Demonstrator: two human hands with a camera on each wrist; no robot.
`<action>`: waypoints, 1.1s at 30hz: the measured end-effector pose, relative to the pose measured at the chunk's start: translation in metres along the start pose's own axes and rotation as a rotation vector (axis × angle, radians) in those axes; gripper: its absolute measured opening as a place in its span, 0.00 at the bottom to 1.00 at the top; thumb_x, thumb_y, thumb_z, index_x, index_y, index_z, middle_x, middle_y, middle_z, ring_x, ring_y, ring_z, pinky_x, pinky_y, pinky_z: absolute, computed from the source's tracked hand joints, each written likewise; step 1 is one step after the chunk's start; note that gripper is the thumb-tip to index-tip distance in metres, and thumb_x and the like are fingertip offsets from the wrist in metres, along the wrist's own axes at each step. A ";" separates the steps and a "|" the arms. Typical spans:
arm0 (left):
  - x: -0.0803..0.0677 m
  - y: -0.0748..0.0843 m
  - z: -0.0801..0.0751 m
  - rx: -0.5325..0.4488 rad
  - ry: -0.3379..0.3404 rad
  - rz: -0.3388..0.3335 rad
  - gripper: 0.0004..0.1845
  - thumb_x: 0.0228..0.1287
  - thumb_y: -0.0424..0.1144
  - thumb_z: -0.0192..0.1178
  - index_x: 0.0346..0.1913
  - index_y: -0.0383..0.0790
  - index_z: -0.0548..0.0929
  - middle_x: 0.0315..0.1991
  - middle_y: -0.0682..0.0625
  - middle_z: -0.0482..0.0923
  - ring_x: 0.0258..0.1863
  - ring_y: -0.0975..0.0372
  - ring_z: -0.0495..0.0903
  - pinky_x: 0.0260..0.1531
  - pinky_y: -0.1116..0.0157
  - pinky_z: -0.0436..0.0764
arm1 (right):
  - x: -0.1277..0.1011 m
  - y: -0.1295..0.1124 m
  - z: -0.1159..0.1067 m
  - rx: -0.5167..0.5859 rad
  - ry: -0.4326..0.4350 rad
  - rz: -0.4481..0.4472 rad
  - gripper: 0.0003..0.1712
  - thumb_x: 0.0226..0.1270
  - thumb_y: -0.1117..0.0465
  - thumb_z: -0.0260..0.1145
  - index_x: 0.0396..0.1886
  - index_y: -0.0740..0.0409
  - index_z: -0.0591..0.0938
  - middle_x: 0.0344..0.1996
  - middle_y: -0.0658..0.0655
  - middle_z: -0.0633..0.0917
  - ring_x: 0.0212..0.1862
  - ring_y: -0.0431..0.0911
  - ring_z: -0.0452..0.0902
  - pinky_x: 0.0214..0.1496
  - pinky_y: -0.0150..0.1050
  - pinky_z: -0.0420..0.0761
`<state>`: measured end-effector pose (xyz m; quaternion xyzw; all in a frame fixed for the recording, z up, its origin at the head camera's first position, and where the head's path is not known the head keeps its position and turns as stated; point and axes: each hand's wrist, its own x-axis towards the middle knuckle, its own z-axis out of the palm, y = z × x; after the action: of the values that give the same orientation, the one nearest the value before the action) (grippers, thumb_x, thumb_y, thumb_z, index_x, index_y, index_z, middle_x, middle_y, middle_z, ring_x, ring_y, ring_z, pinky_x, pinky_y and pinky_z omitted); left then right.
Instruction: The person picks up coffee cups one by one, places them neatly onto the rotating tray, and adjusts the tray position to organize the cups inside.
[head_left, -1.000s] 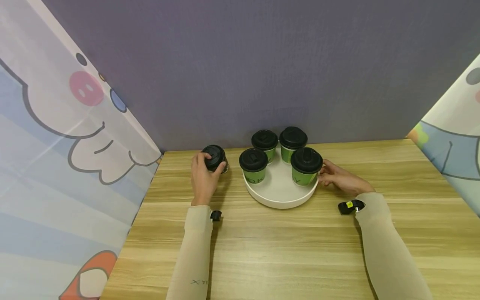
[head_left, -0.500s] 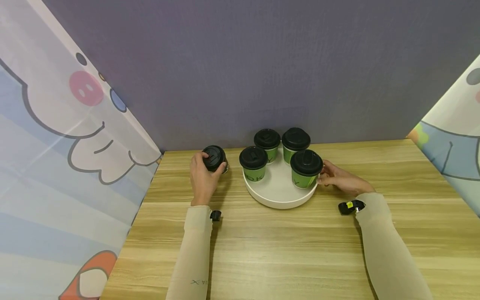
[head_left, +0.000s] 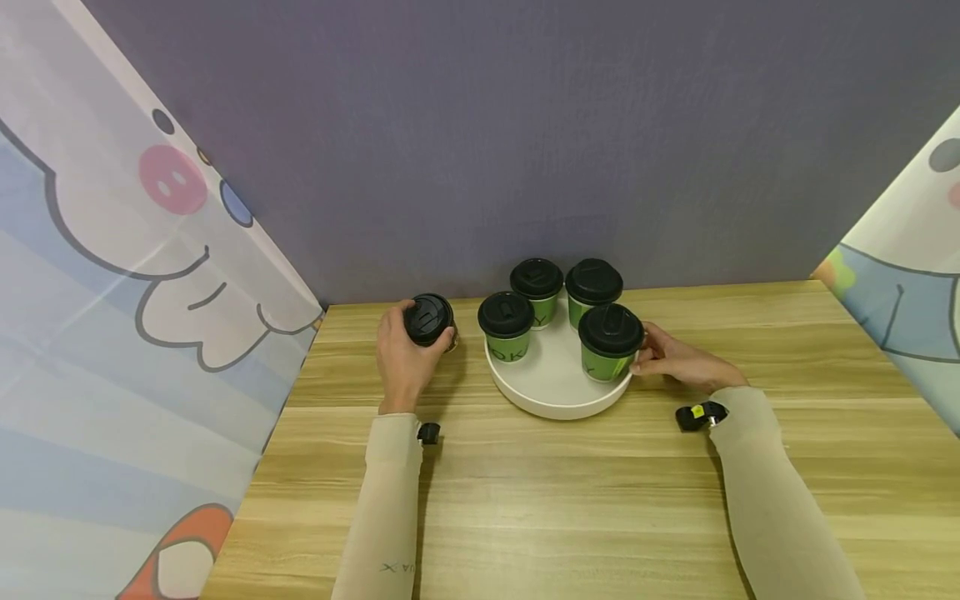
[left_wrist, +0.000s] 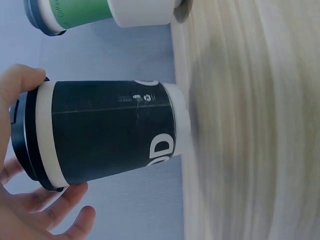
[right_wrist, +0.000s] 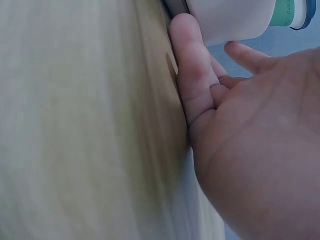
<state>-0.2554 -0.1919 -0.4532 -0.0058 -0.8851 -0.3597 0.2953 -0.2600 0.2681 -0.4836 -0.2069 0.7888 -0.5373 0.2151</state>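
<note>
A black cup [head_left: 429, 320] with a black lid is gripped by the left hand [head_left: 403, 360] on the wooden table [head_left: 570, 492], just left of the white tray [head_left: 553, 397]. The tray rim is touched by the right hand [head_left: 678, 358], fingers relaxed. Four green cups are seated on the tray; the black cup remains outside it. Since the earlier frame, the tray is shifted slightly leftward.

White tray [head_left: 557, 402] slid slightly farther back, its green cups [head_left: 608, 342] turned a little anticlockwise.
</note>
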 end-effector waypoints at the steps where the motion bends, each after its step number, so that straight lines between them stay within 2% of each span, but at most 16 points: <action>1: 0.000 0.001 -0.001 0.001 -0.001 0.002 0.39 0.56 0.58 0.75 0.66 0.45 0.74 0.64 0.40 0.76 0.63 0.45 0.76 0.63 0.43 0.75 | 0.000 0.000 0.000 -0.004 -0.002 0.004 0.49 0.73 0.67 0.65 0.80 0.65 0.43 0.44 0.56 0.78 0.44 0.40 0.76 0.50 0.30 0.75; 12: 0.004 0.017 -0.019 -0.018 -0.045 0.000 0.41 0.54 0.62 0.70 0.70 0.52 0.73 0.63 0.42 0.75 0.61 0.44 0.75 0.61 0.42 0.75 | 0.002 -0.005 0.003 0.006 0.001 0.054 0.54 0.71 0.65 0.68 0.82 0.62 0.41 0.39 0.57 0.77 0.40 0.40 0.75 0.46 0.31 0.76; 22: 0.005 0.031 -0.030 -0.005 -0.067 0.049 0.44 0.51 0.64 0.70 0.72 0.55 0.73 0.57 0.43 0.75 0.52 0.47 0.77 0.53 0.44 0.79 | 0.002 -0.007 0.004 -0.035 0.009 0.086 0.59 0.67 0.64 0.71 0.83 0.61 0.40 0.47 0.65 0.75 0.40 0.41 0.76 0.43 0.33 0.78; 27: 0.006 0.036 -0.034 -0.003 -0.089 0.070 0.44 0.50 0.65 0.70 0.72 0.55 0.74 0.53 0.44 0.75 0.48 0.50 0.77 0.51 0.47 0.79 | 0.003 -0.008 0.005 -0.041 0.009 0.093 0.61 0.65 0.63 0.73 0.82 0.62 0.40 0.45 0.64 0.75 0.40 0.42 0.75 0.42 0.33 0.78; 33: 0.004 0.043 -0.038 -0.021 -0.111 0.102 0.43 0.49 0.66 0.71 0.68 0.52 0.77 0.52 0.45 0.75 0.49 0.51 0.77 0.50 0.48 0.80 | 0.004 -0.008 0.007 -0.048 0.015 0.096 0.61 0.65 0.63 0.74 0.82 0.62 0.40 0.46 0.64 0.74 0.40 0.42 0.74 0.41 0.33 0.77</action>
<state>-0.2298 -0.1848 -0.4020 -0.0739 -0.8949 -0.3525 0.2636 -0.2588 0.2582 -0.4788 -0.1700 0.8121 -0.5087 0.2299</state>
